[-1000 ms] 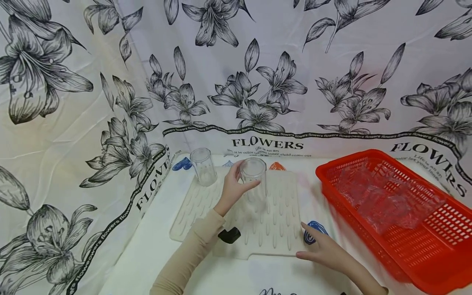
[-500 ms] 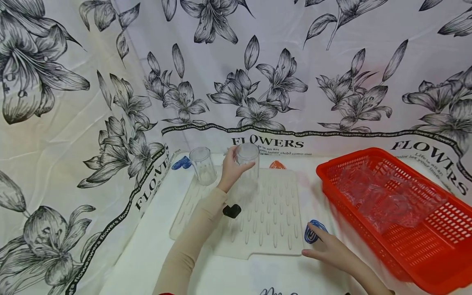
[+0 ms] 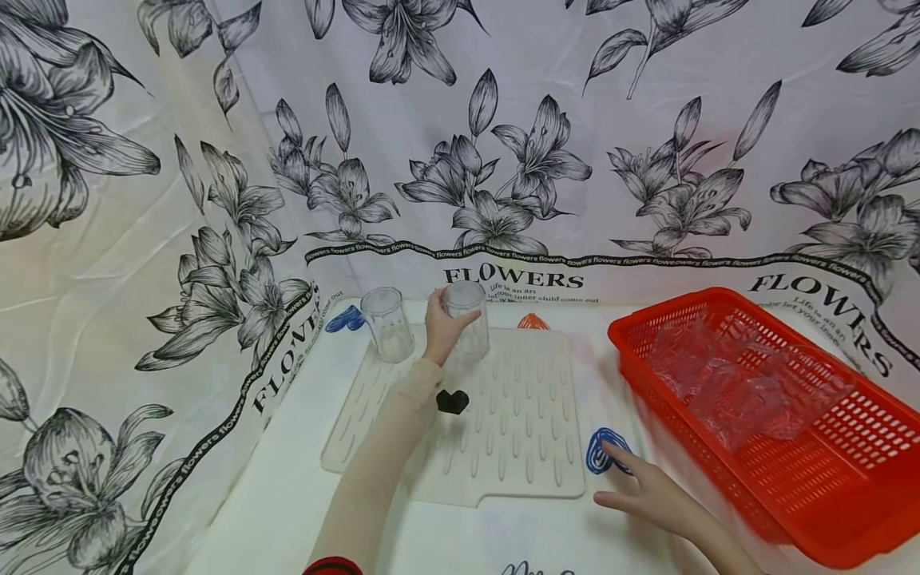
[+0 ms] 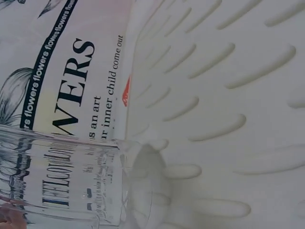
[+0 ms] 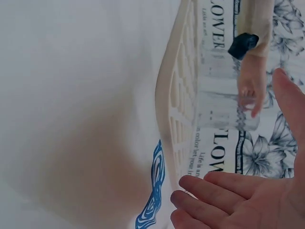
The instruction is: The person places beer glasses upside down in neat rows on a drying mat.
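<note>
In the head view my left hand (image 3: 442, 327) grips a clear drinking glass (image 3: 470, 331) from its left side near the top. The glass stands upright at the back of a cream ribbed draining mat (image 3: 528, 415). In the left wrist view the base of this glass (image 4: 71, 181) meets the mat's ribbed surface (image 4: 267, 133), or is very close to it. A second clear glass (image 3: 389, 326) stands on the mat's back left corner. My right hand (image 3: 647, 489) hovers right of the mat, thumb and fingers spread; the right wrist view shows its palm (image 5: 257, 202) holding nothing.
A red perforated plastic basket (image 3: 812, 511) stands at the right, with crumpled clear plastic wrapping (image 3: 747, 383) inside. A floral printed cloth (image 3: 446, 208) hangs behind and at the left. The white tablecloth (image 3: 525, 531) bears blue and orange prints.
My left hand has carried the glass leftward and back over the mat, closer to the second glass. My right hand has shifted slightly right and stays empty.
</note>
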Available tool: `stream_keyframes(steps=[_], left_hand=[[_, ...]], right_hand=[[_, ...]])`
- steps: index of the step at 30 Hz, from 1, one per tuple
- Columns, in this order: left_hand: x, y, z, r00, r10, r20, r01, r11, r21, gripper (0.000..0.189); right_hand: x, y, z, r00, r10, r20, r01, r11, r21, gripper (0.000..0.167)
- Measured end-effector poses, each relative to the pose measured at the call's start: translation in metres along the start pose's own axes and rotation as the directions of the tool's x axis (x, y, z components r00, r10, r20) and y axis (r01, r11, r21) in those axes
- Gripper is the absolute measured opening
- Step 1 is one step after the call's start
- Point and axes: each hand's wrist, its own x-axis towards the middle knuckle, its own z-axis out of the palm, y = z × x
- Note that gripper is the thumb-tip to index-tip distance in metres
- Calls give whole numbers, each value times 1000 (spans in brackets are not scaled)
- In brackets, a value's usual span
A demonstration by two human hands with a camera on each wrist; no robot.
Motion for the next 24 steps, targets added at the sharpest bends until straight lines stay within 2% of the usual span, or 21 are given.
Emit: stream_keyframes(steps=[6,11,18,24], left_hand=[[1,-6,2,1000,-18,-4,18,999,-29,75],[-1,-11,3,1000,-28,-10,27,1000,-7,77],[-3,-17,0,1000,16,27,-18,998,57,80],[-4,-24,-3,997,62,55,-70,985,156,79]], right_hand=[[0,-1,0,997,35,69,-39,998,50,74],[0,1,3,996,32,83,-37,998,60,71],[-3,3,6,996,20,82,-25,997,69,70],[-6,3,3,996,-46,74,41,997,71,68]])
